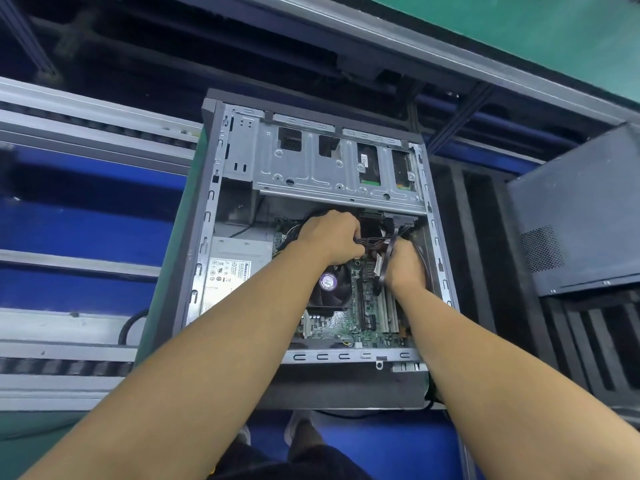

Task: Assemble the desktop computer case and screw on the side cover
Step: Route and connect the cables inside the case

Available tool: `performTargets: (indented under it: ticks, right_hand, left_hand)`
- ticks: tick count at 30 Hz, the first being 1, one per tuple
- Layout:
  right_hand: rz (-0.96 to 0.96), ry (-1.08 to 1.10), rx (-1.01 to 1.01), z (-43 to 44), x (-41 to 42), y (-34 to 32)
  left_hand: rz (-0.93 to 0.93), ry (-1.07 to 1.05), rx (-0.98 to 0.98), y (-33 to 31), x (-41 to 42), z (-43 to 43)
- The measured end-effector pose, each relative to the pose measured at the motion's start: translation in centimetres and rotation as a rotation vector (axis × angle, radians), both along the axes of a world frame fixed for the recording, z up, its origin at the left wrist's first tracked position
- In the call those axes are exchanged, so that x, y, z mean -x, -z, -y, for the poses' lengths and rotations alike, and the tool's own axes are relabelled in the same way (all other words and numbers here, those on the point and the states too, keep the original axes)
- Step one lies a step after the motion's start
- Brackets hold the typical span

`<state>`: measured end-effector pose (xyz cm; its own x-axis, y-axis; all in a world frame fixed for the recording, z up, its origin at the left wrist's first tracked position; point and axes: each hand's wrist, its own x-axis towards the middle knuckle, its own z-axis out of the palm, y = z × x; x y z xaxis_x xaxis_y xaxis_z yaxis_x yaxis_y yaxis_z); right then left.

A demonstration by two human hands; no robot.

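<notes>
Now, at far left, I am seeing grey conveyor rails (pixel 69 109). Computer case (pixel 207 209) is lying open on green board (pixel 159 306), inner side facing up, power supply (pixel 235 268) sitting in its left part. Left hand (pixel 329 237) is curling fingers round cable bundle (pixel 372 241), just above fan (pixel 332 285). Right hand (pixel 403 261) is reaching down beside right wall of case, fingers hidden among black cables; whether it is gripping, I cannot tell. Dark side cover (pixel 581 209) is sitting well apart, at right.

Left hand (pixel 330 237) seemingly grips cables (pixel 374 241).

Left hand (pixel 329 237) clenched, right hand (pixel 403 263) just beside
</notes>
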<state>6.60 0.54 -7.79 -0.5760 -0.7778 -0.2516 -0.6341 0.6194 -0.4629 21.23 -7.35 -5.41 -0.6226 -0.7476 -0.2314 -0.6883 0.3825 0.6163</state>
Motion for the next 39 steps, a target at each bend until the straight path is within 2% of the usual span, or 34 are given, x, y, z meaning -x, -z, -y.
performTargets:
  ticks: [4, 11, 16, 24, 26, 28, 29, 30, 31, 32, 34, 35, 37, 39]
  right_hand:
    - [0.150, 0.099, 0.015, 0.0, 0.0, 0.2]
    - [0.037, 0.041, -0.054, -0.2, -0.1, 0.0]
    - [0.081, 0.064, -0.047, -0.1, -0.1, -0.1]
    - [-0.010, 0.062, -0.197, 0.5, -0.4, -0.8]
    - [0.031, 0.074, -0.142, 0.2, -0.5, -1.0]
    - [0.223, 0.149, -0.064, 0.2, -1.1, -1.6]
    - [0.272, 0.112, -0.033, 0.1, -1.0, -1.7]
    - [0.118, -0.009, -0.181, -0.1, -1.4, -2.5]
    - [-0.183, -0.241, -0.349, 0.2, -1.9, -3.0]
    - [-0.224, -0.295, -0.365, 1.1, -2.1, -3.2]
    - [0.256, 0.162, -0.066, 1.5, -2.0, -3.7]
    - [0.303, 0.231, 0.002, 1.4, -1.7, -3.3]
    - [0.182, 0.188, 0.007, 1.0, -1.1, -2.2]
    - [0.235, 0.211, 0.076, 0.5, -0.7, -2.0]
  left_hand:
    - [0.007, -0.009, -0.005, 0.0, 0.0, 0.0]
    - [0.014, -0.026, -0.032, -0.1, 0.0, -0.1]
    - [0.024, -0.033, -0.049, -0.2, 0.0, 0.0]
    - [0.027, -0.027, -0.045, -0.1, 0.0, -0.1]
    - [0.027, -0.025, -0.048, -0.1, 0.0, -0.1]
    - [0.032, -0.020, -0.050, -0.1, 0.0, -0.2]
    - [0.034, -0.017, -0.050, -0.1, 0.1, -0.1]
    - [0.037, -0.013, -0.050, -0.1, 0.1, -0.2]
    - [0.041, -0.010, -0.046, -0.1, 0.1, -0.2]
    - [0.045, -0.004, -0.041, -0.2, 0.1, -0.2]
    - [0.050, 0.013, -0.039, -0.2, 0.2, -0.3]
    - [0.053, 0.024, -0.037, -0.3, 0.2, -0.3]
    - [0.057, 0.063, -0.042, -0.4, 0.1, -0.4]
    - [0.055, 0.088, -0.041, -0.3, 0.0, -0.4]
